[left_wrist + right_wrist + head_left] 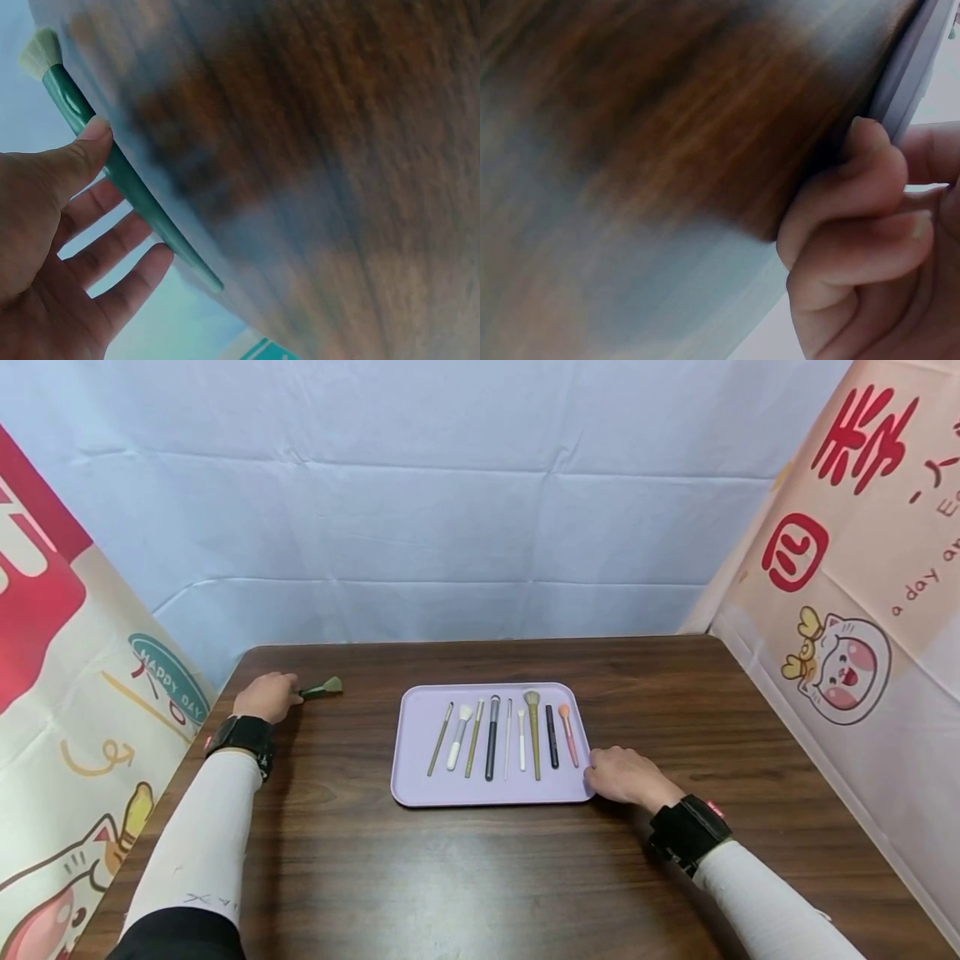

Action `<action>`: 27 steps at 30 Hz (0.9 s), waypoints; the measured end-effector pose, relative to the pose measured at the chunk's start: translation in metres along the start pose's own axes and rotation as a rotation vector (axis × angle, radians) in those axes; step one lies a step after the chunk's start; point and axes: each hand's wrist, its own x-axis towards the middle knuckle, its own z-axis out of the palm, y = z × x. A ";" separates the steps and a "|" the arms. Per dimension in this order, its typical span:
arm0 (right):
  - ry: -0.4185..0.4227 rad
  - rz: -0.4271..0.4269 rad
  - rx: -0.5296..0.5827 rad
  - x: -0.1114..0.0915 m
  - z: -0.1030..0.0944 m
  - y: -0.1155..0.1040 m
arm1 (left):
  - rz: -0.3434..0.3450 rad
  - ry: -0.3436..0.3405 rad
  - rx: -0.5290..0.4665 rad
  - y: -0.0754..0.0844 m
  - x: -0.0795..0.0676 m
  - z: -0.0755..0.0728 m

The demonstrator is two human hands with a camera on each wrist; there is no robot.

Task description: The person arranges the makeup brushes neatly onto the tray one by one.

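My left hand (266, 697) pinches a green makeup brush (133, 184) between thumb and fingers at the left side of the table. Pale, flat-cut bristles top this brush, and in the head view they point right. At the lower right corner of a lilac tray (408, 777), my right hand (624, 775) grips the rim, its fingers curled at the edge in the right wrist view. Several makeup brushes lie side by side on the tray, among them a dark one (492, 739), a wide gold one (533, 727) and a pink one (567, 737).
The dark wooden table (420, 868) extends around the tray. A pale blue cloth (465, 527) hangs behind its far edge. Printed cloths hang at the left (67, 693) and right (862, 593) sides.
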 end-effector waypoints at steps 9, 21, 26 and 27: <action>-0.005 -0.013 -0.004 0.002 0.000 0.001 | 0.029 0.037 0.007 0.007 0.006 -0.002; -0.007 -0.014 -0.012 0.002 0.000 0.002 | 0.022 -0.004 0.050 0.023 0.003 -0.004; -0.008 -0.016 -0.002 0.002 0.000 0.002 | 0.045 -0.004 0.072 0.037 0.003 -0.009; -0.008 -0.018 -0.002 0.002 0.000 0.002 | 0.046 -0.004 0.076 0.040 0.002 -0.010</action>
